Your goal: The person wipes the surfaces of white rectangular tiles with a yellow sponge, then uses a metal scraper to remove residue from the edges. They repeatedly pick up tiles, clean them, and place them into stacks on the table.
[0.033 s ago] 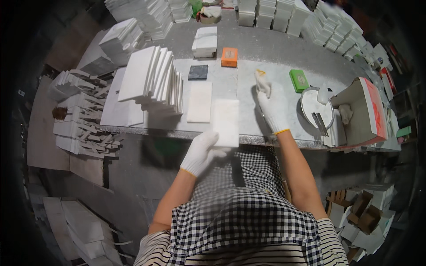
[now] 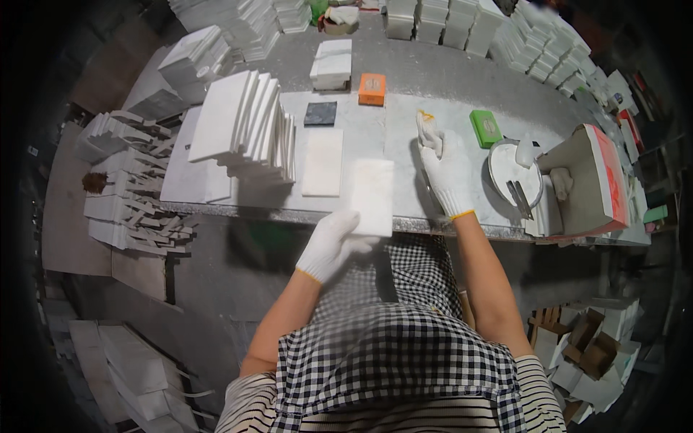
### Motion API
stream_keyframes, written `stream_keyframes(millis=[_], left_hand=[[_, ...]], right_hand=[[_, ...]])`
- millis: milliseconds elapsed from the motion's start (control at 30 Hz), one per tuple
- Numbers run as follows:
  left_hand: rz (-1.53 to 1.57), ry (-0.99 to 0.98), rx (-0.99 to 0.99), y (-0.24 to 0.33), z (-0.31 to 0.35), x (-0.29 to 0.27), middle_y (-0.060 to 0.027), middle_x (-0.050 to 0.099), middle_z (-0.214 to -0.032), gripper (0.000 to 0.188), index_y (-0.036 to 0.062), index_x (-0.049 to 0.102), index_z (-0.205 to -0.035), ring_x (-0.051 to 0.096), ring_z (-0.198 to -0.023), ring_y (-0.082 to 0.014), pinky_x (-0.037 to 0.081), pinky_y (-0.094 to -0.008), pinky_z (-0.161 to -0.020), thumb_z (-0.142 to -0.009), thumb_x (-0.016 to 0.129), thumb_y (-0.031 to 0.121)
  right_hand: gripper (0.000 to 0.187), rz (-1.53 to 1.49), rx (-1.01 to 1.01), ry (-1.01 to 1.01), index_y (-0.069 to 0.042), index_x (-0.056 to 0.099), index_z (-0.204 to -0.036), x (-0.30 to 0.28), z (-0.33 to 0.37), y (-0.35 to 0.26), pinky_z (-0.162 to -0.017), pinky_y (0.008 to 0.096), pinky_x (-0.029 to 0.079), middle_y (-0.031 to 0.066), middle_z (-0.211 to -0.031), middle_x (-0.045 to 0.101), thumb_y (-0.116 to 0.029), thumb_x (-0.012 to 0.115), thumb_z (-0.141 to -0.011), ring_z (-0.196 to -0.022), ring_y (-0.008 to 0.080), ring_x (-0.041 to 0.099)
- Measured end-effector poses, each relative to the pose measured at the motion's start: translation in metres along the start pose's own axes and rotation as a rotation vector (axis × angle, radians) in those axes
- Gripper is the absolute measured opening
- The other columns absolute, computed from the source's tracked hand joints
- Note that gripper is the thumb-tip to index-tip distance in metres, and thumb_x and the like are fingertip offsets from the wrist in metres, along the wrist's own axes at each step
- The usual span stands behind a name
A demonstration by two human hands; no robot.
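My left hand [image 2: 333, 244], in a white knit glove, grips a flat white tile [image 2: 372, 196] by its lower left edge. The tile hangs over the front edge of the bench. Another white tile [image 2: 323, 162] lies flat just to its left. My gloved right hand [image 2: 439, 167] rests on the bench top, closed on a crumpled white cloth with a yellow edge [image 2: 427, 124], perhaps a folded glove; its fingers are partly hidden. Right of that hand sit a green box [image 2: 486, 128] and a round bowl of white material [image 2: 498, 155] with a dark flat-bladed tool [image 2: 519, 200].
Leaning tiles [image 2: 234, 123] form a tall stack at left. A dark block [image 2: 320, 114], an orange box [image 2: 372, 89] and a small white stack [image 2: 331, 66] sit farther back. An open carton [image 2: 581, 184] stands right. More tile stacks [image 2: 440, 25] line the far side.
The tile in my left hand has shifted slightly right against the bench. My right hand stays nearly in place with the cloth. The whole view has shifted a little.
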State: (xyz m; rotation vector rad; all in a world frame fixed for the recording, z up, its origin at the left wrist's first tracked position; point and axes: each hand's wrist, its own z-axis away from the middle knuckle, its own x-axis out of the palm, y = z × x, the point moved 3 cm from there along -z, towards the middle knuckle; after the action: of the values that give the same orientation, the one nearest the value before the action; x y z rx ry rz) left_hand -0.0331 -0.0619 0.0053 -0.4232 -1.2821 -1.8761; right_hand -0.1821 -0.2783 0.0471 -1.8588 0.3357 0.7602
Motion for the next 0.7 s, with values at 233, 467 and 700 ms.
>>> stream_keyframes(millis=[233,467,700], left_hand=[[-0.191,-0.192,0.143,-0.012,-0.018,0.040,-0.0214,0.067,-0.114,0.047,-0.0096,0.050,-0.134,0.073,-0.092,-0.0284,0.064,-0.0353,-0.075,-0.097,0.064,0.016],[-0.325,-0.177,-0.048,-0.004,-0.025,0.036,-0.0236,0.067,-0.116,0.044,-0.0148,0.052,-0.129,0.073,-0.092,-0.0264,0.063,-0.0343,-0.081,-0.091,0.058,0.007],[-0.216,-0.209,-0.034,-0.005,-0.028,0.027,-0.0194,0.067,-0.117,0.044,-0.0120,0.054,-0.129,0.071,-0.096,-0.0210,0.061,-0.0314,-0.081,-0.090,0.061,0.007]], right_hand=[[0.048,0.329,-0.511,-0.296,-0.021,0.062,-0.135,-0.013,0.090,-0.070,-0.083,0.0489,0.054,0.0153,-0.119,0.063,-0.015,0.057,-0.087,-0.098,0.0402,0.061],[0.056,0.367,-0.283,-0.384,-0.024,0.057,-0.139,0.014,0.023,-0.017,-0.086,0.0496,0.053,0.0122,-0.134,0.059,-0.010,0.054,-0.085,-0.109,0.0396,0.059],[0.063,0.671,-0.467,-0.543,-0.014,0.050,-0.145,0.013,0.071,-0.066,-0.083,0.0420,0.050,0.0086,-0.132,0.058,-0.015,0.064,-0.083,-0.092,0.0296,0.061]])
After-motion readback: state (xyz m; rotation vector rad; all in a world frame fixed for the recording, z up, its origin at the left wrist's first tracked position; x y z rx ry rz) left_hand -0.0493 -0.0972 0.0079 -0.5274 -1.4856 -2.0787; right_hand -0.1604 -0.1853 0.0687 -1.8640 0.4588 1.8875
